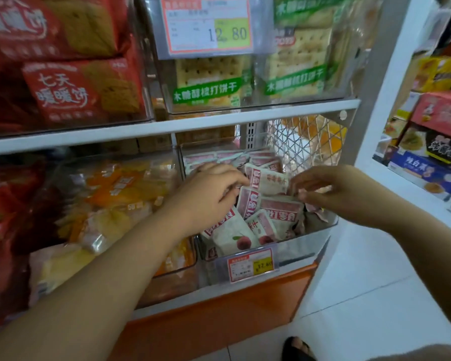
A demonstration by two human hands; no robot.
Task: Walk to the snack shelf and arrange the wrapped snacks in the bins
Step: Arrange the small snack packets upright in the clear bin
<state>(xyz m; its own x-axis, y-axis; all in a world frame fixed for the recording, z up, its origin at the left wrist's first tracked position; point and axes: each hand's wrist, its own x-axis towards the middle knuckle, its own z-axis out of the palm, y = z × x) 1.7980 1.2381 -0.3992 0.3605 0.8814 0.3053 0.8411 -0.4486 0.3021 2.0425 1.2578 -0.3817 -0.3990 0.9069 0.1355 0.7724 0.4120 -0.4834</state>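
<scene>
Though jumbled, pink-and-white wrapped snacks (270, 221), one in right hand (331, 194) pinch grip; left hand (206, 188) grip unclear.

The snack shelf (167, 128) has white boards, and an orange base panel (219, 316) runs beneath it. At its right end a wire mesh panel (305, 136) stands beside a broad white upright (391, 82). The floor (362, 282) is pale, glossy tile — evenly lit, with thin grout lines. Further right, a neighbouring shelf (412, 191) carries coloured boxes (440, 110).

R hand (333, 190) pinches pack (268, 182); L hand (208, 188) in bin (306, 243).
</scene>
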